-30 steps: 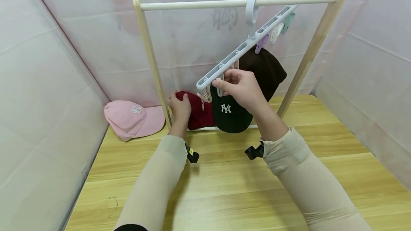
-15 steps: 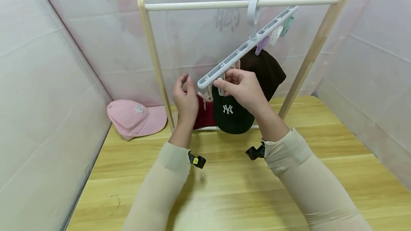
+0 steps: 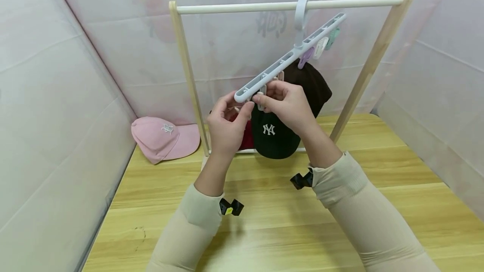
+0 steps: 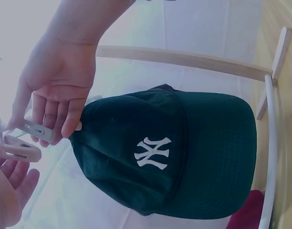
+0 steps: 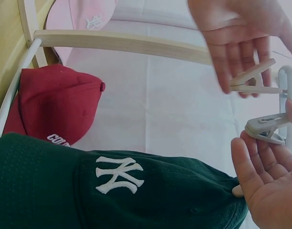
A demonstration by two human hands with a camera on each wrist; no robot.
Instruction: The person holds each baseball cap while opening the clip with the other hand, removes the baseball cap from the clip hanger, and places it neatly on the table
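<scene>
We see a wooden table [image 3: 287,226] walled by pale sheets, a wooden rack [image 3: 287,5] on it. A dark green cap [image 3: 273,135] with white lettering hangs from the tilted clip hanger [image 3: 287,60]. Our right hand [image 3: 289,108] pinches its grey clip [image 5: 266,128]; our left hand [image 3: 226,123] pinches a beige clip [image 5: 250,81]. A red cap [image 5: 55,102] lies mostly hidden behind.

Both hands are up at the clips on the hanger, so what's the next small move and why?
Probably squeeze the beige clip open with the left hand. Its fingers already touch that clip, the red cap lies unclipped on the rack's base, and the right hand pinches the grey clip above the dark cap.
</scene>
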